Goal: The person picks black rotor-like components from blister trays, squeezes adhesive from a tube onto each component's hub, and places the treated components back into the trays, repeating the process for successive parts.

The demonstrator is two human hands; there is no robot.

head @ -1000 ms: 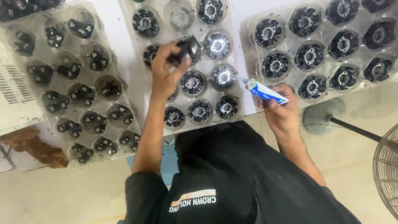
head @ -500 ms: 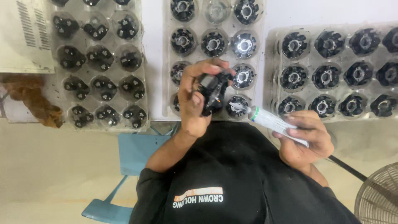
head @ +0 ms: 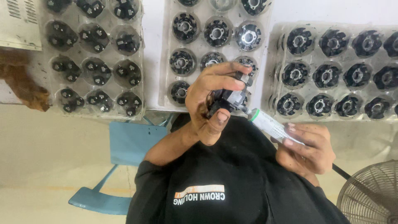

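At frame centre, the left hand [head: 211, 103] pinches a black part [head: 228, 99] raised off the trays [head: 215, 54] — turned toward the tube [head: 271, 125], which the right hand [head: 309, 147] grips, nozzle touching the part.

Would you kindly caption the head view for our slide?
Left hand holds a black part while right hand touches a tube's nozzle to it, above part-filled trays.
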